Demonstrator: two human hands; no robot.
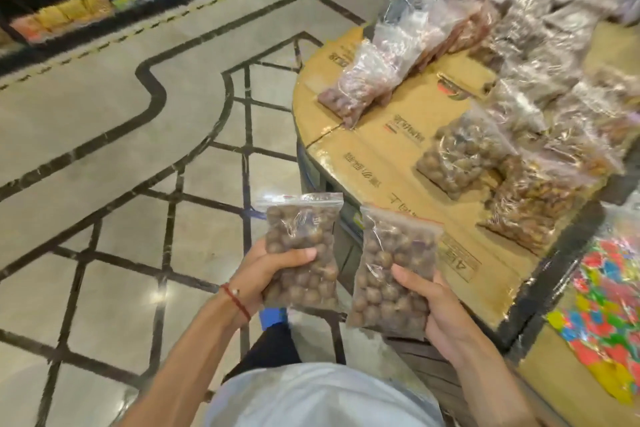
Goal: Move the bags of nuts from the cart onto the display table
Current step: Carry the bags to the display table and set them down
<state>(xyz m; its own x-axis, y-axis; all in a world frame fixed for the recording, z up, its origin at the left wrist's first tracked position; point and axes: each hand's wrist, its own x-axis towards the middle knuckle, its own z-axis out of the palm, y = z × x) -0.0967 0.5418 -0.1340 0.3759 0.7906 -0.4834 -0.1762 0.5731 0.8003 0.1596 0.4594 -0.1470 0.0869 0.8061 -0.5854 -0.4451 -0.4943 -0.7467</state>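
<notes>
- Thumb [296, 255] of left hand [263, 277] lies across the front of left bag [301, 236], other fingers curled behind it. We log a full grip round the lower half, bag upright, zip edge on top.
- Same on the other side: right thumb [407, 276] presses on the front of right bag [388, 253], fingers wrapped round its back. Right hand [440, 305] grips the lower right side, bag slightly tilted.
- Both bags are clear plastic, packed with round brown nuts, held side by side in the air, near each other but apart.
- We place them just before the near edge of the display table [391, 135], not on it.
- Red cord bracelet [239, 302] on the left wrist.
- Table top is flattened cardboard with many nut bags lying on it: round-nut bag [460, 152] near the front, reddish bag [349, 94] at the left edge, far ones blurred.
- Colourful packets [606, 305] at right.
- Tiled floor [104, 149] with dark lines at left, stocked shelves [69, 0] beyond.
</notes>
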